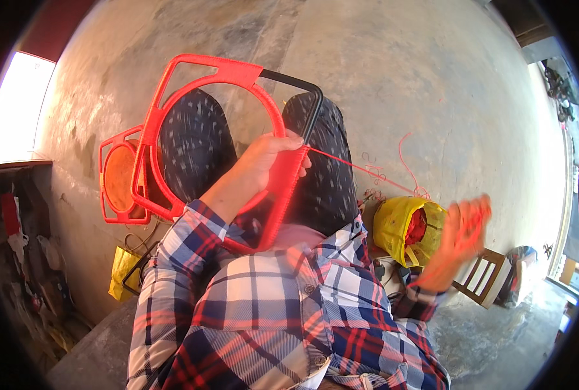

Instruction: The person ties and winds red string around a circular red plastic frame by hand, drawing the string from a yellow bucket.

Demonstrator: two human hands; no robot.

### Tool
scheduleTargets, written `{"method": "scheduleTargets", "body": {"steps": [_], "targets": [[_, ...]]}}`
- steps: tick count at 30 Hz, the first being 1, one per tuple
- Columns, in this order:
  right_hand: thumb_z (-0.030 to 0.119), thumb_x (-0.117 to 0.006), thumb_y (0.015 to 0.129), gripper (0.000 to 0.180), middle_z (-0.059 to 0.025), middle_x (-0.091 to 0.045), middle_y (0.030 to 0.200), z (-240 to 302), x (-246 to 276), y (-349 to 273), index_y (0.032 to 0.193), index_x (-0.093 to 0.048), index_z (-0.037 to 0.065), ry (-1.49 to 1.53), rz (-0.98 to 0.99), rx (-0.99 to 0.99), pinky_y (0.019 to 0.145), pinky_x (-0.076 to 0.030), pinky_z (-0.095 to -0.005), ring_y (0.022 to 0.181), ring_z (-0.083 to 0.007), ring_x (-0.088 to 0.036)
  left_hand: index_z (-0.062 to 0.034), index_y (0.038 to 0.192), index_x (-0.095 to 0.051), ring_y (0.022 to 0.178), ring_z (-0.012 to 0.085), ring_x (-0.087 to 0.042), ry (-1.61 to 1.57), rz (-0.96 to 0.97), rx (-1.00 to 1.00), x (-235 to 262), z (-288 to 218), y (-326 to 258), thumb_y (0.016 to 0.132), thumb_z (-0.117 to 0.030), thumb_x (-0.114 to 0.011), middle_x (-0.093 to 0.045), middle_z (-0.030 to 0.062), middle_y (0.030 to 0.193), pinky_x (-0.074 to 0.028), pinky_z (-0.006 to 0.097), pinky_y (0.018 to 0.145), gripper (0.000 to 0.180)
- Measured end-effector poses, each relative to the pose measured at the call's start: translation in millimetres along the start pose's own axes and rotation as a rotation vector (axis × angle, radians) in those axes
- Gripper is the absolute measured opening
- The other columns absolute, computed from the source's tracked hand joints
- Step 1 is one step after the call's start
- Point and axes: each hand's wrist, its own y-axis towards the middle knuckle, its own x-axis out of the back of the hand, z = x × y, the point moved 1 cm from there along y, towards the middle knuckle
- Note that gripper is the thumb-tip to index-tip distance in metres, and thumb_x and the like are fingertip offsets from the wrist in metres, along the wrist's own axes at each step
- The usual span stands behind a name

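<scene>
My left hand (pixel 263 169) grips a square metal frame with a large ring inside it, held upright over my lap. Most of this frame (pixel 237 70) is wrapped in red strip; a bare black stretch (pixel 294 80) shows at the upper right corner. The thumb presses near the spot where the wrapping ends. From there a thin red strand (pixel 357 168) runs taut to the right, toward a yellow bag. Out to the right, beyond that bag, my right hand (pixel 461 237) is raised and smeared by motion, so its fingers and anything in them are unclear.
Red material lies inside the yellow bag (pixel 393 227). To the left, a smaller red frame with an orange round centre (pixel 122 175) stands on the concrete floor (pixel 393 84). Another yellow bag (pixel 125 270) lies lower left. A slatted wooden piece (pixel 481 278) sits at the right.
</scene>
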Motion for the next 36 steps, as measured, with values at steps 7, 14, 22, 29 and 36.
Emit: {"method": "scheduleTargets", "body": {"steps": [7,14,22,29,36], "targets": [[0.005,-0.058,0.086,0.016,-0.0048,-0.064,0.086,-124,-44,17,0.102,-0.061,0.001,-0.994,0.738,-0.506,0.068,-0.05,-0.0321,0.077,-0.0154,-0.062,-0.0045,0.094,-0.055,0.066,0.0268,-0.065,-0.012,0.05,0.016,1,2,-1,0.086,-0.013,-0.062,-0.063,0.0177,0.078,-0.055,0.036,0.06,0.014],[0.002,-0.057,0.083,0.046,-0.0062,-0.062,0.09,-186,-56,65,0.128,-0.049,0.004,-0.917,0.36,-0.19,0.073,-0.05,-0.0326,0.081,-0.0168,-0.061,-0.0064,0.091,-0.055,0.064,0.0273,-0.066,-0.033,0.111,0.024,-13,7,-8,0.087,-0.012,-0.062,-0.064,0.0176,0.076,-0.056,0.036,0.058,0.01],[0.003,-0.064,0.084,0.049,-0.0084,-0.057,0.107,-200,-65,69,0.131,-0.051,0.005,-0.198,0.2,-0.399,0.079,-0.047,-0.0265,0.087,-0.0138,-0.058,-0.0058,0.091,-0.055,0.063,0.0277,-0.066,-0.075,0.093,0.004,-17,8,-7,0.087,-0.011,-0.063,-0.064,0.0179,0.076,-0.056,0.036,0.058,0.011],[0.005,-0.068,0.083,0.014,-0.0089,-0.061,0.113,-187,-55,68,0.096,-0.07,0.003,-0.814,0.164,-0.008,0.082,-0.048,-0.0259,0.093,-0.0137,-0.061,-0.0051,0.091,-0.055,0.063,0.0274,-0.066,-0.059,0.082,0.004,-15,8,-3,0.087,-0.012,-0.063,-0.064,0.0178,0.077,-0.056,0.036,0.058,0.011],[0.007,-0.063,0.083,0.006,-0.0144,-0.064,0.106,-122,-14,32,0.086,-0.064,0.002,-0.741,0.336,-0.222,0.082,-0.05,-0.0358,0.085,-0.0187,-0.064,-0.0052,0.09,-0.055,0.064,0.0276,-0.066,-0.033,0.089,-0.004,1,8,0,0.086,-0.015,-0.063,-0.064,0.0181,0.077,-0.055,0.036,0.059,0.013]]}}
